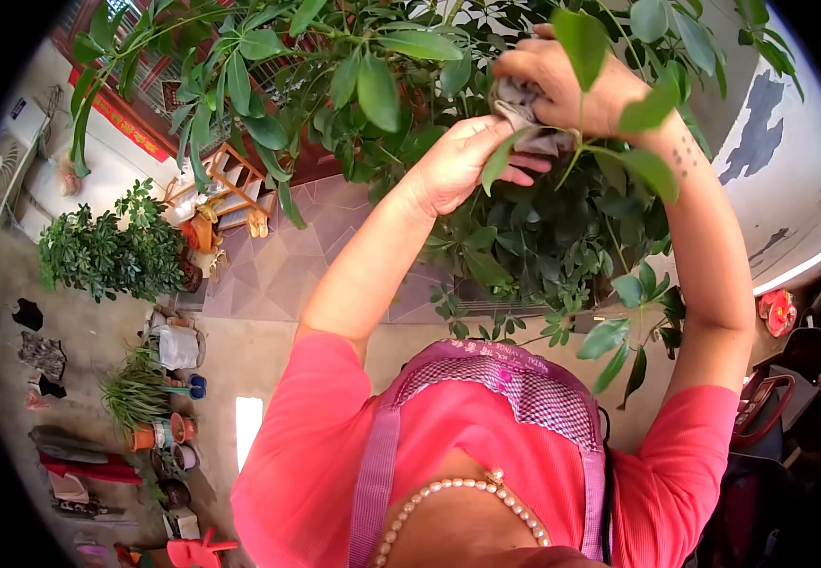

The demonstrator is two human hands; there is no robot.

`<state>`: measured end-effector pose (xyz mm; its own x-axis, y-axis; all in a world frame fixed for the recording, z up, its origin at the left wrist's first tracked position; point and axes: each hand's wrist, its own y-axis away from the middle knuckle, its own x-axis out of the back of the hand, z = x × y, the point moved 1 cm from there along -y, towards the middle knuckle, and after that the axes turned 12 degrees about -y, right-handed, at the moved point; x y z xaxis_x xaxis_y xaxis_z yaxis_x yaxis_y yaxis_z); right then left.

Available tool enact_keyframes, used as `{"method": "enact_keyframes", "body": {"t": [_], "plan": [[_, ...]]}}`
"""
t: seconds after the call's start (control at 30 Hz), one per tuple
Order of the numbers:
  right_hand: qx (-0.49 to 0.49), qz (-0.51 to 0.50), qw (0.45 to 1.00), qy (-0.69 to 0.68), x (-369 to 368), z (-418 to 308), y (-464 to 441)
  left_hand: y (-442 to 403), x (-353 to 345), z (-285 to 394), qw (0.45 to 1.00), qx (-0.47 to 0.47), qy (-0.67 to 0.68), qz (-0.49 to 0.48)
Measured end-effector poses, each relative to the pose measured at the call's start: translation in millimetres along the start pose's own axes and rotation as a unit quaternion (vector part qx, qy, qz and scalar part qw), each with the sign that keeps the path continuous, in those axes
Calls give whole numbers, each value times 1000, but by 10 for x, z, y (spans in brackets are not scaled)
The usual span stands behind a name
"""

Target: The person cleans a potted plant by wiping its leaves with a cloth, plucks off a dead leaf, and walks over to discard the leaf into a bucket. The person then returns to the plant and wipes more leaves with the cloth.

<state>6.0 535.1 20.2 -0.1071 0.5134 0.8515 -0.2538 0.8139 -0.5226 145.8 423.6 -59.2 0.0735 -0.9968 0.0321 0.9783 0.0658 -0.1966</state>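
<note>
My left hand (pixel 462 166) and my right hand (pixel 585 90) are raised among the leaves of a tall, leafy green plant (pixel 524 237). Between them is a crumpled greyish cloth (pixel 521 104). The fingers of my right hand are bent over the cloth from above. My left hand pinches its lower side, with some fingers showing beneath it. Leaves in front of the hands cover part of the cloth and of my right wrist. Whether a leaf lies inside the cloth cannot be seen.
A smaller bushy plant (pixel 112 241) stands to the left, near a wooden rack (pixel 226 194). Below it are a grassy potted plant (pixel 136 388), flowerpots and laid-out clothes. A wall with peeling paint (pixel 770 170) rises at the right, above bags and a red flower.
</note>
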Motion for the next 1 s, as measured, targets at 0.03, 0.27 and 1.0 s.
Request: {"method": "enact_keyframes", "body": {"t": [0.03, 0.27, 1.0], "plan": [[-18, -25, 999, -11, -13, -30, 42, -18, 49, -14, 999, 8, -42, 16], [3, -54, 998, 19, -6, 8, 401, -244, 539, -325, 960, -74, 125, 241], [48, -109, 987, -111, -134, -5, 398, -794, 692, -125, 909, -227, 220, 271]]}}
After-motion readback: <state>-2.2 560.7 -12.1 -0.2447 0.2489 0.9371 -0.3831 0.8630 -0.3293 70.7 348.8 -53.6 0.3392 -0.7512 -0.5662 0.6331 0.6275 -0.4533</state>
